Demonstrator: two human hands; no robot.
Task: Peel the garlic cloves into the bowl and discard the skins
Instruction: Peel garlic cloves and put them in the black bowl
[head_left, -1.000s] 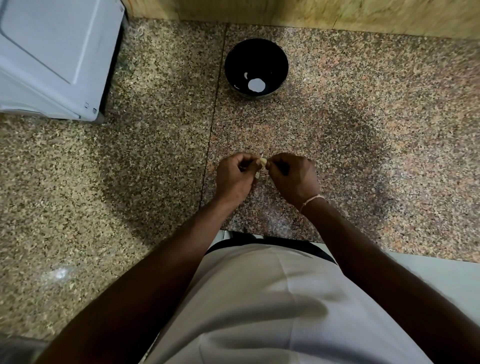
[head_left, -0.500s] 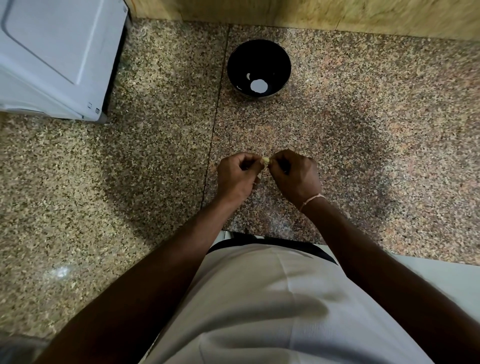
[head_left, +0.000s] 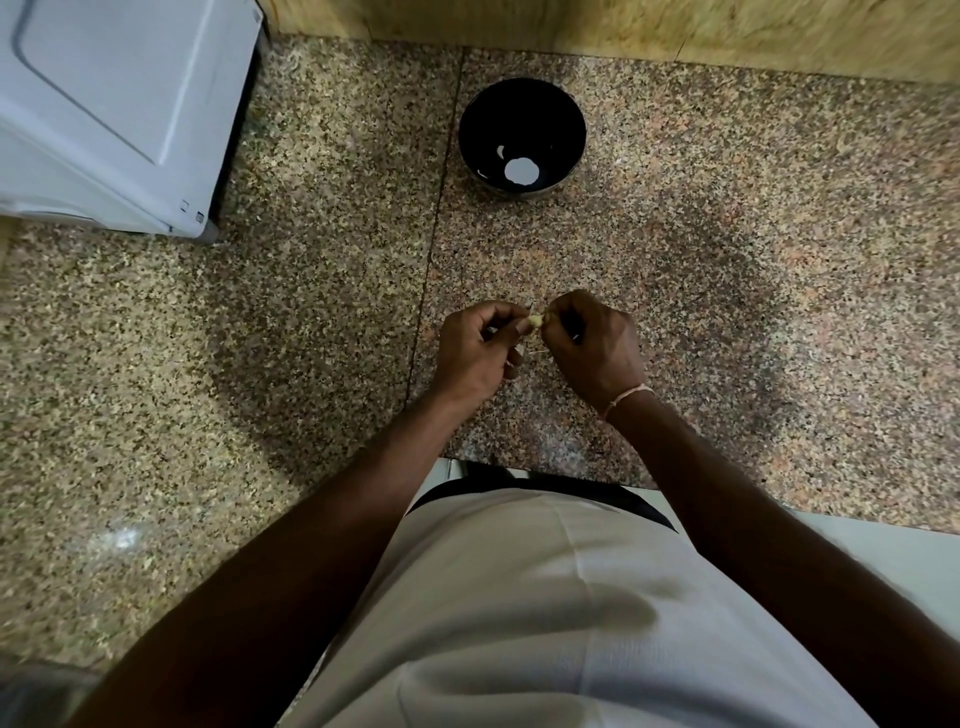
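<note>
- Head view: the left hand (head_left: 475, 353) and the right hand (head_left: 597, 348) meet above a speckled brown granite counter (head_left: 260, 338), knuckles up, fingers of both curled inward.
- Between them sits a small pale yellowish garlic clove (head_left: 534, 322); the left thumb and fingers pinch it from one side, the right fingertips pinch it from the other.
- A thin pale strand of skin (head_left: 535, 353) hangs just below the clove, between the two hands.
- A round black bowl (head_left: 566, 119) stands on the counter well beyond the hands, near the yellowish back wall (head_left: 675, 36); bright white patches show at its bottom, and I cannot tell whether they are cloves or glare.
- A thin pale string bracelet (head_left: 626, 397) circles the right wrist.
- A white boxy appliance (head_left: 104, 104) stands on the counter at far left.
- The person's white shirt (head_left: 545, 623) fills the lower part of the view.
</note>
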